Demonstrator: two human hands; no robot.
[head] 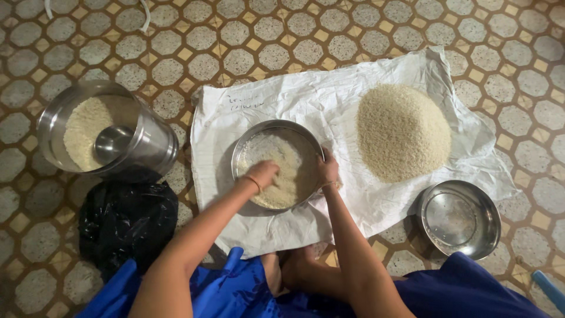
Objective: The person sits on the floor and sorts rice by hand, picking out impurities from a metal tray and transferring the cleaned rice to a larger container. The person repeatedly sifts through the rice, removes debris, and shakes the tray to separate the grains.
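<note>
Both of our hands are working at the round steel sieve (pixel 276 165) sitting on the white cloth (pixel 329 106). Our left hand (pixel 263 172) is resting inside it, fingers curled down into the pale rice; whether it is gripping any grains we cannot tell, since the fingertips are sinking out of sight. Our right hand (pixel 327 169) is clasping the sieve's rim at 3 o'clock, its fingers hidden behind the wall. At 2 o'clock from the sieve a rice heap (pixel 403 132) is lying on the cloth, well apart from the rim. At 9 o'clock a steel canister (pixel 150 147) is tilting, holding rice and a small steel cup (pixel 112 141). Below it a black plastic bag (pixel 126 221) is lying crumpled. At 4 o'clock a steel bowl (pixel 488 227) is sitting just off the cloth's edge. Our blue garment (pixel 235 288) is being cut off by the bottom edge. Open tiled floor (pixel 294 35) is lying beyond the cloth at 12 o'clock.
</note>
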